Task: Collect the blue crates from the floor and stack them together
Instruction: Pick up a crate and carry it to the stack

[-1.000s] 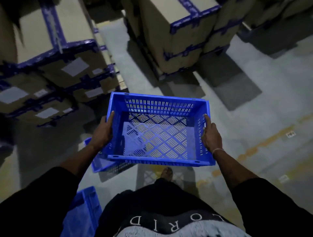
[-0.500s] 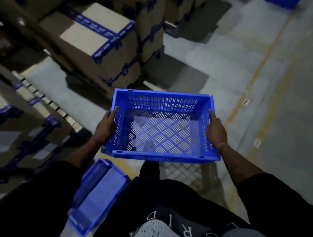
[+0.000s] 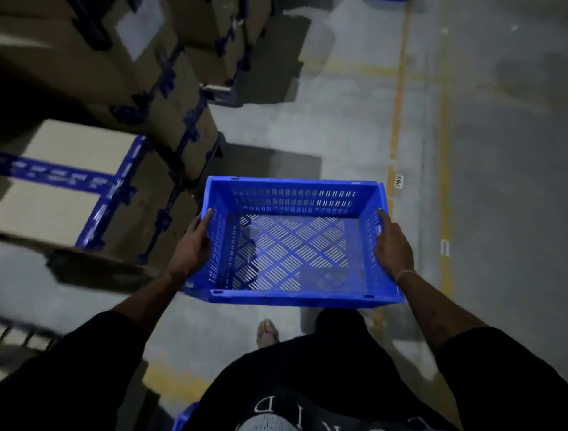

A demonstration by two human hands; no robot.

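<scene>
I carry an empty blue crate [image 3: 293, 297] with slotted walls and a lattice floor, level at waist height, in the middle of the view. My left hand [image 3: 193, 246] grips its left wall and my right hand [image 3: 393, 246] grips its right wall. A sliver of another blue crate [image 3: 183, 418] shows at the bottom edge beside my body. A blue object [image 3: 385, 2] peeks in at the top edge, too cropped to tell what it is.
Stacked cardboard boxes with blue tape [image 3: 70, 190] on pallets fill the left side. Grey concrete floor [image 3: 507, 184] with yellow lines [image 3: 444, 153] stretches ahead and to the right. My foot [image 3: 266, 332] shows below the crate.
The view has swung to the right while I carry the crate: the boxes slid left, open floor with yellow lines came in, and the crates on the floor dropped almost out of sight.
</scene>
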